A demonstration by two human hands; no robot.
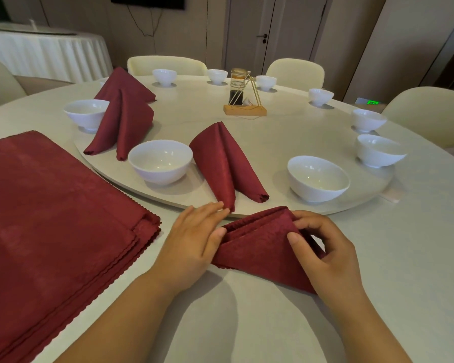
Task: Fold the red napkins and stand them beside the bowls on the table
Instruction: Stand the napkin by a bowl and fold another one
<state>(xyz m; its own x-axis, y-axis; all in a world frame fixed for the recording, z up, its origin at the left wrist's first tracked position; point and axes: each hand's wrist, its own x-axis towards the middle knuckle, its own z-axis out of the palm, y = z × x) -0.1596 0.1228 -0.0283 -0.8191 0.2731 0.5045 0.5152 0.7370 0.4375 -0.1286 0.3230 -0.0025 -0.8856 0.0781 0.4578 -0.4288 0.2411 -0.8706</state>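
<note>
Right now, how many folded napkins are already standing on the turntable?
3. The near napkin stands right of the centre bowl; the middle napkin right of the left bowl; the far napkin behind it. None looks hidden.

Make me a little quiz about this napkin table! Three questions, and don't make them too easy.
1. True or false: the right hand pinches the half-folded napkin.
2. The stack of flat napkins lies: A) on the side of the left hand; B) on the right hand's side; C) on a chair.
3. Fill in: ____ folded napkins stand on the turntable.

Key: 1 true; 2 A; 3 three.
</note>
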